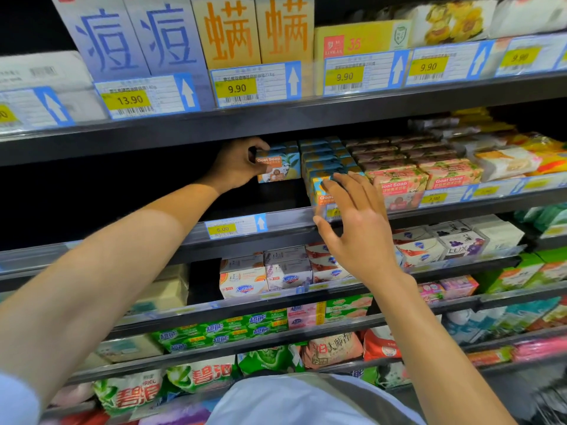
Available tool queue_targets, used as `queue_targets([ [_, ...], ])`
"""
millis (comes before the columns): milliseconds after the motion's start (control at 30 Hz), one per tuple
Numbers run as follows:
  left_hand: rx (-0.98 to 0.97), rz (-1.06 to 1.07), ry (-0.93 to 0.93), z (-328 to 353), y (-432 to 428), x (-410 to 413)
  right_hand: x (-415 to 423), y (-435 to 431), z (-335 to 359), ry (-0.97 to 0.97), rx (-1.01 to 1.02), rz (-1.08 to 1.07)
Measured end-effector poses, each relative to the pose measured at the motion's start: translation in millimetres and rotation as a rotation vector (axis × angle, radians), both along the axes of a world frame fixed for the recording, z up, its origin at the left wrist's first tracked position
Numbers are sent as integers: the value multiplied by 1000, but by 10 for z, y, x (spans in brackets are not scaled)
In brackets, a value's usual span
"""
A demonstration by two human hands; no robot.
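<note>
The blue-and-white cardboard box of goat soap [277, 167] stands well back from the front edge of the dark metal shelf [285, 223], at the left end of its row. Its long side runs along that edge and its printed face looks at me. My left hand [237, 167] is at the left end of the box and grasps it, thumb on top and fingers curled around the side. So the box lies to the right of this hand, and I think I must pull it straight toward the front edge. My right hand [356, 228] is released, fingers straight. The fingertips seem to touch the orange-and-blue cardboard soap box [320, 193] at the front edge, just to the right. The left hand is clearly the nearer one. Pink flowered soap boxes [399, 185] follow further right.
</note>
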State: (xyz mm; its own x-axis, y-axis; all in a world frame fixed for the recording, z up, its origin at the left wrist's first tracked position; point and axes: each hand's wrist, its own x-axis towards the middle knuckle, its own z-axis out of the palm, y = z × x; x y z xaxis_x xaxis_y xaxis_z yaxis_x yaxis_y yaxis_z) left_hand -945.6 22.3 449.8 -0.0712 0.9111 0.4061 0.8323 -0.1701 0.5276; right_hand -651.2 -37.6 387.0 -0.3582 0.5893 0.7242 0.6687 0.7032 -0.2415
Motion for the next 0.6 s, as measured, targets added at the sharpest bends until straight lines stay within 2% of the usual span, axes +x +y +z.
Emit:
queue_targets([
  [467,-18,22,26,-43,19,-30,4,-26,52,-53,-17,-25],
  [600,-61,46,120,32,-66,33,15,-51,85,-69,-30,-22],
])
